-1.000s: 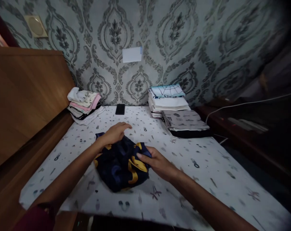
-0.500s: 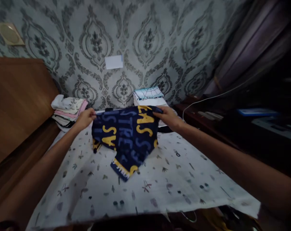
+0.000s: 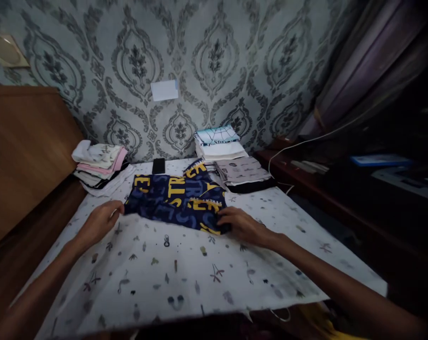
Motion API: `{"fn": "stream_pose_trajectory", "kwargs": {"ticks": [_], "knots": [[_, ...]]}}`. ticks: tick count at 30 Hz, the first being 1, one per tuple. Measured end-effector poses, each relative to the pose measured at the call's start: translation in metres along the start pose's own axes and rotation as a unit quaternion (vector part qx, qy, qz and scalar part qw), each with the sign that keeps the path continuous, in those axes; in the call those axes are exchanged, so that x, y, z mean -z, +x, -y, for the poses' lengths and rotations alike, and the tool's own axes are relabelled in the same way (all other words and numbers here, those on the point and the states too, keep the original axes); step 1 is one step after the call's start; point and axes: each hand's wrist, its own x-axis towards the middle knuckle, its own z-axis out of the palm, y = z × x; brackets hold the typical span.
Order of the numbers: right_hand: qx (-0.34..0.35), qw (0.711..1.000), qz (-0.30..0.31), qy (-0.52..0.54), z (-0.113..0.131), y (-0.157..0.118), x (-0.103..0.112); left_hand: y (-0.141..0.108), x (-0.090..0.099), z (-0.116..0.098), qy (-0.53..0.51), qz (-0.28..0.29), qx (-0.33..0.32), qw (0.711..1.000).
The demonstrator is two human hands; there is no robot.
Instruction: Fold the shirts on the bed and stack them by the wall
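Observation:
A navy garment (image 3: 175, 200) with yellow and blue lettering lies on the patterned white cloth (image 3: 185, 283), partly doubled over itself at the right. My left hand (image 3: 102, 219) pinches its near left corner between thumb and fingers. At the near right corner, my right hand (image 3: 244, 226) has its fingers closed on the garment's edge. Behind the garment, a dark phone-like object (image 3: 158, 165) rests close to the wall.
Folded clothes (image 3: 100, 163) are piled at the back left, beside a wooden panel (image 3: 26, 151). White folded clothes (image 3: 219, 141) and a grey folded cloth (image 3: 242, 170) stand at the back right. A white cable (image 3: 306, 142) runs along the right.
The garment has come down from hanging between my hands onto the cloth, its loose part now pointing toward the wall. Both hands have moved lower and nearer. The dark object and grey cloth are uncovered.

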Motion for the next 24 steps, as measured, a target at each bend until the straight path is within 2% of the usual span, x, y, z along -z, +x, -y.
{"fn": "stream_pose_trajectory", "kwargs": {"ticks": [1,3,6,9,12,14,17,20,22,24], "knots": [[-0.020,0.999,0.043,-0.008,0.000,-0.007,-0.005,-0.004,-0.008,0.003,0.009,0.013,0.002,1.000],[-0.060,0.995,0.078,-0.013,0.004,-0.010,-0.007,-0.002,-0.022,0.007,0.014,0.023,-0.001,1.000],[-0.093,0.994,0.051,-0.008,0.013,0.007,-0.007,0.020,-0.042,0.011,0.014,0.035,-0.021,0.999],[-0.144,0.987,0.003,-0.067,0.019,0.037,-0.016,0.052,-0.064,0.016,0.021,0.056,-0.034,0.998],[-0.229,0.960,0.021,-0.159,0.019,0.062,-0.030,0.078,-0.082,0.023,0.044,0.091,-0.018,0.995],[-0.269,0.946,0.045,-0.174,0.017,0.071,-0.036,0.088,-0.088,0.028,0.064,0.109,-0.006,0.992],[-0.287,0.945,0.065,-0.143,0.013,0.077,-0.034,0.092,-0.087,0.032,0.065,0.139,-0.008,0.988],[-0.287,0.947,0.075,-0.124,0.015,0.074,-0.024,0.085,-0.076,0.033,0.056,0.163,0.000,0.985],[-0.254,0.961,0.061,-0.085,0.023,0.065,-0.015,0.075,-0.063,0.031,0.056,0.155,0.005,0.986],[-0.194,0.980,0.047,-0.012,0.038,0.051,-0.005,0.057,-0.047,0.027,0.046,0.150,-0.007,0.988]]}}
